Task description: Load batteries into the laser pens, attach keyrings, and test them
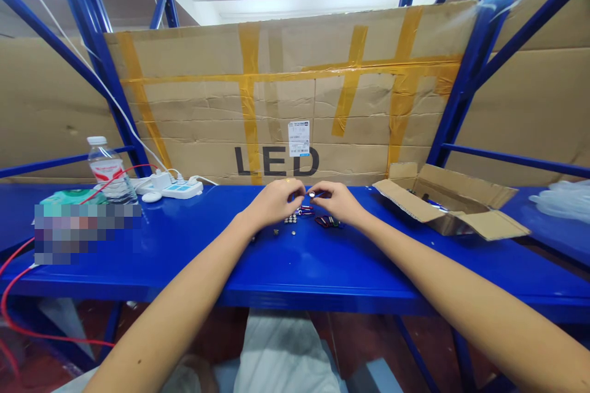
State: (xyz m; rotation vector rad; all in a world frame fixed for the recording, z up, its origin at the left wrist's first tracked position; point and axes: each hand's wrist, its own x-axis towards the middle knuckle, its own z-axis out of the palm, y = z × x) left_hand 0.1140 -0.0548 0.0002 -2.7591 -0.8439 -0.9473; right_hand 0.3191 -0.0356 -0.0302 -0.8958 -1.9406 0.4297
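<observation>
My right hand [340, 201] is closed in a pinch, with a small round silvery piece [312, 194] at its fingertips. Facing it, my left hand [278, 201] has its thumb and fingers curled together; whatever they may hold is hidden. Just below the left fingers sits a cluster of small silvery metal pieces [291, 219], with slim coloured metal items [305, 211] beside it. Under my right hand lie several coloured loops that look like carabiners [327, 221]. Two loose bits, a dark one [276, 232] and a silvery one [294, 233], rest nearer the table edge.
An open cardboard box [454, 199] stands on the blue table [295, 270] to the right, with a clear plastic bag [562, 202] beyond it. At left are a water bottle [110, 172], a white power strip [182, 188] and red cables [13, 295]. Cardboard [198, 110] walls off the back.
</observation>
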